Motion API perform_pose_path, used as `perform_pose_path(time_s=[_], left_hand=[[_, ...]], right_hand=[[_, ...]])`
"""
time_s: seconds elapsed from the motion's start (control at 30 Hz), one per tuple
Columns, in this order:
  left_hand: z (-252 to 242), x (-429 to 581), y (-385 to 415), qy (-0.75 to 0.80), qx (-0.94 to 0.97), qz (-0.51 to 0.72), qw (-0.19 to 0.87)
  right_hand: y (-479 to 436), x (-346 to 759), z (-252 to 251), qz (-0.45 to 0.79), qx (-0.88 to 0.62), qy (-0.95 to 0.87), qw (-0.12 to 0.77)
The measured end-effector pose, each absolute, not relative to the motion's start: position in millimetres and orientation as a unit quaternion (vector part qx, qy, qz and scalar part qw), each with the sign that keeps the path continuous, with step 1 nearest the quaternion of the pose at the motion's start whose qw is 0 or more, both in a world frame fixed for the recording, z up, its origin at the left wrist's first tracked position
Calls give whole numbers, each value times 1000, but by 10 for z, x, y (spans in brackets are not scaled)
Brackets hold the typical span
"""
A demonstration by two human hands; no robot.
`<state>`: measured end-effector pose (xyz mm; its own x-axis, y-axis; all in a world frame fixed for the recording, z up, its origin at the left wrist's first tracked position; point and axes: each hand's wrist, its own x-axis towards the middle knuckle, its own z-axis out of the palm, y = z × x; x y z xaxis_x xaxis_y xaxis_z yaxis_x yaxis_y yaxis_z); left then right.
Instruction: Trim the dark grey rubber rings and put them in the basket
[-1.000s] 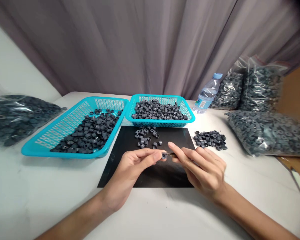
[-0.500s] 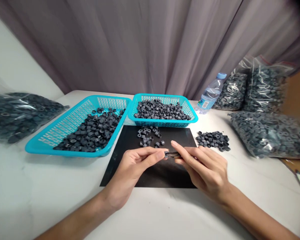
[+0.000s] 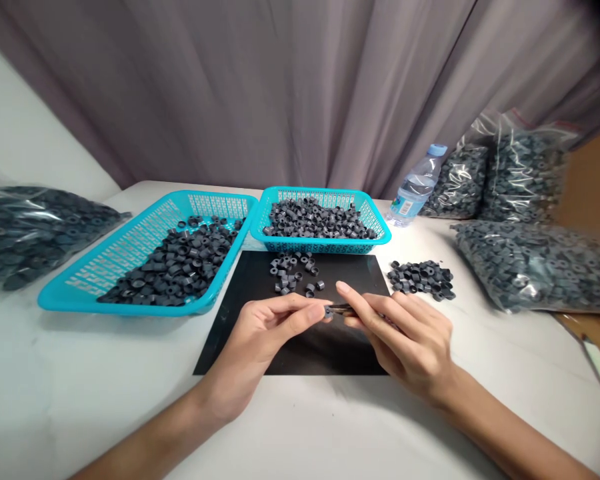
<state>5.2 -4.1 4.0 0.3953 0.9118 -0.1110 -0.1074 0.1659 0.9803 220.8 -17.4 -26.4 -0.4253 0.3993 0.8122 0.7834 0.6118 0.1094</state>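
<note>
Over the black mat (image 3: 300, 357), my left hand (image 3: 260, 347) pinches a small grey plastic ring (image 3: 329, 311) between thumb and forefinger. My right hand (image 3: 410, 340) is closed around a thin dark metal tool (image 3: 341, 309), its tip touching the ring. Most of the tool is hidden in the palm, so its kind cannot be made out. The right forefinger lies stretched out above it. Behind my hands, several loose grey rings (image 3: 293, 270) lie on the mat's far part.
Two blue plastic baskets, one at the left (image 3: 75, 303) and one at the back (image 3: 325, 244), hold many grey rings. A pile of grey pieces (image 3: 421, 277) lies right of the mat. Behind it stands a water bottle (image 3: 415, 187). Filled clear bags flank the table, left (image 3: 40, 230) and right (image 3: 535, 267).
The view has shifted slightly, so the scene sits a little further left. Both hands keep their grip, and the tool tip has turned slightly against the ring.
</note>
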Motion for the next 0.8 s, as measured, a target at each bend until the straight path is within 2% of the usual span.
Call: perform_pose_path(time_s=[0.57, 0.8], left_hand=[[30, 63, -30, 402, 505, 389, 657], [-13, 36, -22, 409, 505, 388, 654]], right_hand=[[-166, 2240, -260, -283, -354, -805, 382], [-157, 2264, -287, -224, -360, -805, 414]])
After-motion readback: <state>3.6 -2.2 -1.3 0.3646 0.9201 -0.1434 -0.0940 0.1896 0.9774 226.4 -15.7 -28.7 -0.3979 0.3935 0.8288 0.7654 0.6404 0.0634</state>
